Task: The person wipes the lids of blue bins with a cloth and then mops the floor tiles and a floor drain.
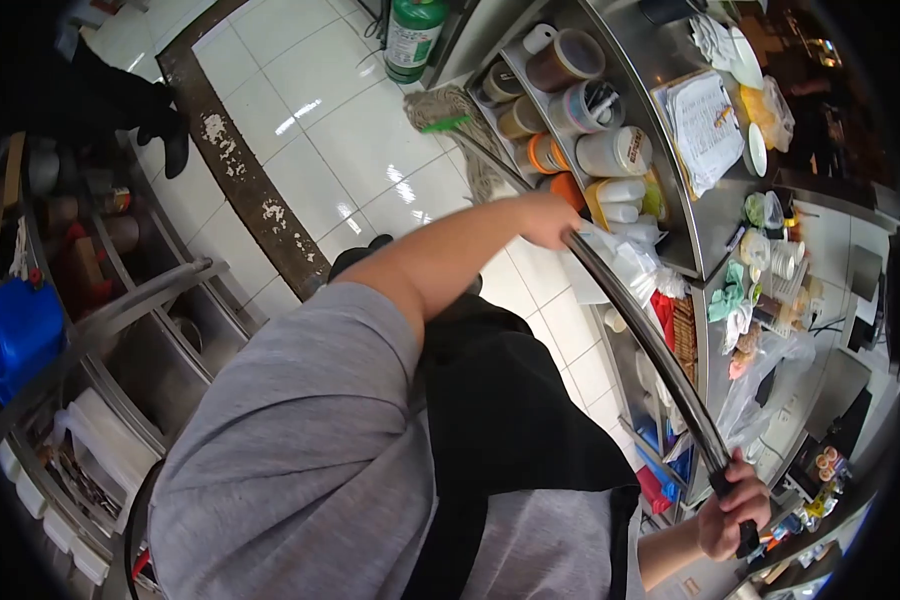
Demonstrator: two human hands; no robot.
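At 12 o'clock, mop head down on floor beside shelving; left hand wrapped round mop handle at 2, right hand clenched near its end at 4; looks mid-mopping; next stroke probably needs steering clear of shelving

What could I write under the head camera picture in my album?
Left hand and right hand hold a mop, its stringy head on shiny floor tiles beside crowded shelves.

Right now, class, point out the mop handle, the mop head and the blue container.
Mop handle (646, 333): head camera, on its dark shaft.
Mop head (453, 103): head camera, on its grey strands.
Blue container (22, 335): head camera, on its side wall.
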